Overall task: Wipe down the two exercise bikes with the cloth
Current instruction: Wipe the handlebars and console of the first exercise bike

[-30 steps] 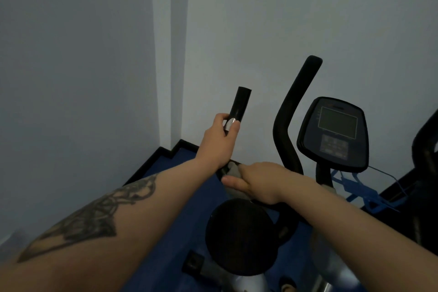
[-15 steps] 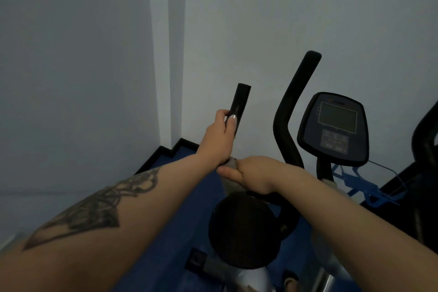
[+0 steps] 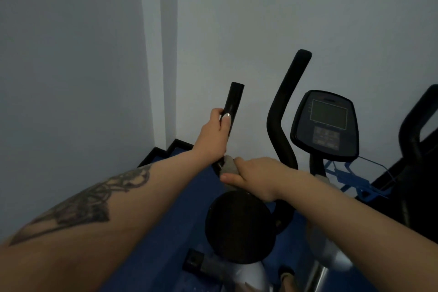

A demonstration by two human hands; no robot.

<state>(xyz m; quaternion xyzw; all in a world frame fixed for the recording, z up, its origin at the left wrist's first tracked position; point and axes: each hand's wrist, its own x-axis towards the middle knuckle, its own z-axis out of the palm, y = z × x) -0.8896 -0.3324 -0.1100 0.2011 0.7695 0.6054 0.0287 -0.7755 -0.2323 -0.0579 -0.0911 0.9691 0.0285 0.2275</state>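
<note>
An exercise bike stands below me, with a black left handlebar point(image 3: 234, 99), a curved right handlebar point(image 3: 284, 111) and a dark console point(image 3: 326, 123). My left hand point(image 3: 214, 136) grips the left handlebar below its tip, thumb along the bar. My right hand point(image 3: 254, 176) holds a grey cloth point(image 3: 228, 166) wrapped round the lower part of that same bar, just under my left hand. The round black seat point(image 3: 238, 227) sits beneath my right wrist. A second bike's black frame point(image 3: 413, 130) shows at the right edge.
Pale walls meet in a corner point(image 3: 156, 54) close behind the bike. Blue floor mat point(image 3: 166, 206) with a black border lies underneath. A blue bottle holder point(image 3: 350, 178) hangs below the console. A pedal point(image 3: 195, 259) sticks out low on the left.
My left hand has slid a little higher up the left handlebar. My right hand with the cloth has moved up the bar, closer under the left hand.
</note>
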